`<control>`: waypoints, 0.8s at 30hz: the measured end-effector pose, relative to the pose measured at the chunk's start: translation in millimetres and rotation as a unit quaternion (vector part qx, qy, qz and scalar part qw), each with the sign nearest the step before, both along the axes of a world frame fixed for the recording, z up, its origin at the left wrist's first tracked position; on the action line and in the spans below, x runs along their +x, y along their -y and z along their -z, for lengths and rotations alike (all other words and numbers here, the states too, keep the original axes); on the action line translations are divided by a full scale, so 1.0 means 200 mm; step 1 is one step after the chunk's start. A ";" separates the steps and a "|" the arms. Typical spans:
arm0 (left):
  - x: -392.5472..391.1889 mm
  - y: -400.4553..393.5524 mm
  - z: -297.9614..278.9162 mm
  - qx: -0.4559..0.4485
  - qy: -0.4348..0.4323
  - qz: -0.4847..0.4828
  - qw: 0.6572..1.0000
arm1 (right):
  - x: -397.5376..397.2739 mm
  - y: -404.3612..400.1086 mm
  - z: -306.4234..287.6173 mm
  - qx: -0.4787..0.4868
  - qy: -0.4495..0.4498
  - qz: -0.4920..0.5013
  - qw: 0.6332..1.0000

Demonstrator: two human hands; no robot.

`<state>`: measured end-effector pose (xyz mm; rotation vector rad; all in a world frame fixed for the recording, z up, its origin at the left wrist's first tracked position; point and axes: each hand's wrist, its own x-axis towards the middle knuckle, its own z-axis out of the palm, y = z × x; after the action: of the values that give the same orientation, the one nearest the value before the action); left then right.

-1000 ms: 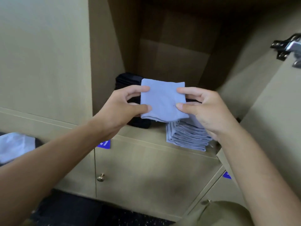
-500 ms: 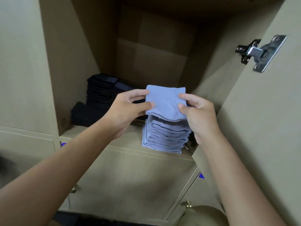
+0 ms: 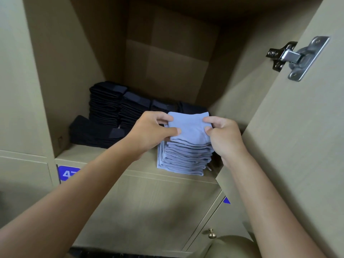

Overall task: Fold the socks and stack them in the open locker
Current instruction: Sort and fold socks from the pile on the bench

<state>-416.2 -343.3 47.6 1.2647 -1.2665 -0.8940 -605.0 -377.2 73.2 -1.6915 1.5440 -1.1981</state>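
Note:
A folded light-blue sock (image 3: 189,127) lies on top of a stack of folded light-blue socks (image 3: 184,161) at the front right of the open locker's shelf (image 3: 104,155). My left hand (image 3: 152,133) pinches the sock's left edge between thumb and fingers. My right hand (image 3: 223,136) pinches its right edge the same way. Stacks of folded dark navy socks (image 3: 111,108) fill the left and back of the locker.
The open locker door (image 3: 297,146) stands close on the right, with a metal hinge (image 3: 296,56) on it. Below the shelf are shut lockers with a blue number label (image 3: 68,173) and a brass knob (image 3: 211,234). One dark sock (image 3: 89,131) lies flat at the front left.
Both hands have carried the folded blue sock forward into the locker and lowered it onto the blue stack. The view has moved closer to the locker.

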 end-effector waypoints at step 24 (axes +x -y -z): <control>0.24 -0.20 0.00 -0.107 0.293 -0.092 0.946 | 0.11 -0.11 -0.03 -0.147 -0.206 -0.020 0.967</control>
<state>-368.7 -303.9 47.9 1.4974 -1.6183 -0.2320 -583.1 -356.1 78.5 -2.2710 1.6123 -1.1491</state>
